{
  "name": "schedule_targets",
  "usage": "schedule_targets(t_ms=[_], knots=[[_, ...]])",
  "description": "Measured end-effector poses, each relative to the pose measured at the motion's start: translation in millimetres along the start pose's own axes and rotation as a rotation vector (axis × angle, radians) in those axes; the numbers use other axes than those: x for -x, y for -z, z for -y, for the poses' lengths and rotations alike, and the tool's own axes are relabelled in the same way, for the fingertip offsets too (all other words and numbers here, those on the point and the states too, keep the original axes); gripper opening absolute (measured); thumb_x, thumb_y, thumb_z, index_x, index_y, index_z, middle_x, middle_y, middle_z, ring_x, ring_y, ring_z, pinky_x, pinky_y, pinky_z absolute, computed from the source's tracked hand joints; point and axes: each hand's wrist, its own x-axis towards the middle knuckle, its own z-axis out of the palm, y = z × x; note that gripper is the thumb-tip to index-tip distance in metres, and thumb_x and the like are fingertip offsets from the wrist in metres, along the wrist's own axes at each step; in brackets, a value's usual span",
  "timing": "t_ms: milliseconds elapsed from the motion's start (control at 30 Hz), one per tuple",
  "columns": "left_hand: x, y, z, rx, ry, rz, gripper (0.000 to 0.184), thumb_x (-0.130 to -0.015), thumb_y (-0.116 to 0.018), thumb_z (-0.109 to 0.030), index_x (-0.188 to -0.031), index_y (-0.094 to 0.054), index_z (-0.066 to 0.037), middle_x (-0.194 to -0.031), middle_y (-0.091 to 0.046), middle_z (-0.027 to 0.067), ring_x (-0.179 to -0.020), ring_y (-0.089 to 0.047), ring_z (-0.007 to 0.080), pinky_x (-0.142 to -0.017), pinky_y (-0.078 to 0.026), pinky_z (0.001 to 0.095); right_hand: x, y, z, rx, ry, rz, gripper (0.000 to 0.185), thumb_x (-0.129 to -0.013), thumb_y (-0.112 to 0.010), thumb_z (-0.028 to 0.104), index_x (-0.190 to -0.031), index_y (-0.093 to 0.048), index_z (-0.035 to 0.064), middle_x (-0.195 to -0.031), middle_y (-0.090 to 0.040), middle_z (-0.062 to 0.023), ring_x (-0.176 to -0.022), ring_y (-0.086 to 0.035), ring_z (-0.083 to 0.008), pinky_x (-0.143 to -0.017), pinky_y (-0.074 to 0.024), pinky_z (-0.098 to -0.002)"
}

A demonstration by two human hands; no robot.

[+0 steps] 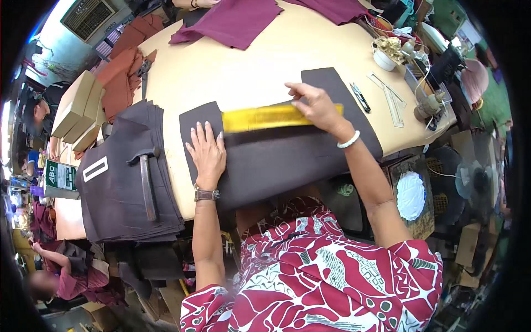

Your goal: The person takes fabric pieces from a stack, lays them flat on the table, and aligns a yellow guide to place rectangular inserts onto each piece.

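So we've got the dark brown panel [293,169] already cut to shape and flat on the table [260,69], yellow strip [260,118] along its top edge. Left hand [207,152] is spread on the panel; right hand [319,108] is half-curled over the strip, can't tell if pinching. No fixing shows yet, so we'd say early days.

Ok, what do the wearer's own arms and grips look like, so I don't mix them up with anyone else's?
Red short sleeves, patterned in white with dark details, leave the forearms bare. The left arm wears a wristwatch with a brown strap; the right arm, a white bracelet. Left grip and right grip are gloveless.
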Motion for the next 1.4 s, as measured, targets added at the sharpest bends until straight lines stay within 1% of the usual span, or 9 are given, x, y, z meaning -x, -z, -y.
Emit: schedule_targets(t_ms=[67, 167, 333, 500, 600, 800, 1000, 1300, 1400], knots=[[8.2, 15.7, -0.3, -0.008, 0.013, 0.008, 0.051, -0.095, -0.041, -0.030, -0.134, -0.037, 0.001, -0.140, -0.033, 0.0232, -0.131, -0.028, 0.0406, -0.103, -0.023, 0.0581, 17.0, -6.2, -10.6, 0.424, 0.077, -0.042, 0.038, -0.080, -0.060, 0.007, -0.117, -0.053, 0.0004, -0.112, -0.058, -0.0141, -0.104, -0.055, -0.0305, -0.090, -0.0423, -0.0402], [20.4, 32.3, -2.0, 0.057, 0.033, 0.015, 0.051, -0.094, -0.044, -0.029, -0.134, -0.037, 0.001, -0.140, -0.034, 0.0225, -0.131, -0.028, 0.0401, -0.105, -0.023, 0.0550, 49.5, -0.5, -10.1, 0.494, -0.110, -0.162, 0.037, -0.081, -0.058, 0.008, -0.118, -0.053, 0.0013, -0.112, -0.058, -0.0143, -0.105, -0.054, -0.0308, -0.091, -0.0410, -0.0405], [30.6, 34.2, -22.5, 0.123, -0.086, 0.046, 0.052, -0.092, -0.048, -0.032, -0.133, -0.040, 0.000, -0.135, -0.040, 0.0205, -0.130, -0.030, 0.0383, -0.104, -0.023, 0.0581, 88.1, 7.6, -3.4, 0.674, -0.387, -0.286, 0.037, -0.082, -0.058, 0.010, -0.118, -0.054, 0.0013, -0.109, -0.059, -0.0139, -0.101, -0.055, -0.0310, -0.090, -0.0405, -0.0422], [35.1, 27.4, -29.9, 0.226, -0.044, 0.066, 0.047, -0.089, -0.054, -0.022, -0.130, -0.044, -0.003, -0.130, -0.046, 0.0168, -0.129, -0.033, 0.0368, -0.103, -0.023, 0.0591, 80.0, -1.5, -7.1, 0.428, -0.451, -0.321, 0.036, -0.083, -0.056, 0.008, -0.118, -0.054, 0.0015, -0.097, -0.064, -0.0110, -0.098, -0.057, -0.0286, -0.089, -0.0407, -0.0419], [37.4, 27.5, -23.5, 0.292, 0.029, 0.060, 0.045, -0.088, -0.055, -0.018, -0.129, -0.045, -0.004, -0.131, -0.046, 0.0148, -0.129, -0.034, 0.0359, -0.104, -0.023, 0.0588, 67.3, -2.1, -13.1, 0.233, -0.532, -0.336, 0.037, -0.083, -0.055, 0.003, -0.120, -0.054, -0.0004, -0.099, -0.065, -0.0127, -0.097, -0.060, -0.0265, -0.088, -0.0447, -0.0365], [47.9, 19.9, -19.3, 0.226, 0.042, 0.055, 0.043, -0.090, -0.052, -0.017, -0.130, -0.045, -0.005, -0.135, -0.043, 0.0134, -0.132, -0.030, 0.0367, -0.105, -0.020, 0.0601, 72.0, -7.1, -28.7, 0.131, -0.453, -0.363, 0.037, -0.083, -0.052, -0.001, -0.119, -0.054, -0.0020, -0.106, -0.065, -0.0116, -0.102, -0.059, -0.0230, -0.093, -0.0432, -0.0332], [50.9, 14.4, -24.5, 0.091, 0.027, 0.042, 0.044, -0.094, -0.046, -0.023, -0.134, -0.041, -0.005, -0.140, -0.037, 0.0133, -0.134, -0.024, 0.0384, -0.104, -0.018, 0.0626, 75.6, -9.9, -32.4, 0.268, -0.357, -0.275, 0.025, -0.080, -0.056, 0.006, -0.103, -0.067, 0.0085, -0.109, -0.064, -0.0100, -0.110, -0.052, -0.0276, -0.100, -0.0344, -0.0401], [51.4, 17.1, -27.3, 0.117, 0.033, 0.023, 0.044, -0.093, -0.046, -0.023, -0.133, -0.042, -0.007, -0.138, -0.038, 0.0150, -0.133, -0.025, 0.0382, -0.103, -0.018, 0.0644, 76.9, -13.6, -25.8, 0.485, -0.382, -0.224, 0.025, -0.080, -0.058, 0.013, -0.103, -0.068, 0.0092, -0.096, -0.063, -0.0098, -0.108, -0.050, -0.0311, -0.101, -0.0317, -0.0443], [51.9, 17.9, -27.0, 0.117, 0.027, 0.020, 0.043, -0.092, -0.048, -0.022, -0.132, -0.044, -0.007, -0.136, -0.039, 0.0149, -0.133, -0.025, 0.0380, -0.103, -0.018, 0.0647, 76.7, -14.4, -25.8, 0.460, -0.350, -0.231, 0.025, -0.081, -0.058, 0.013, -0.104, -0.068, 0.0091, -0.103, -0.063, -0.0089, -0.110, -0.050, -0.0307, -0.101, -0.0313, -0.0447]])
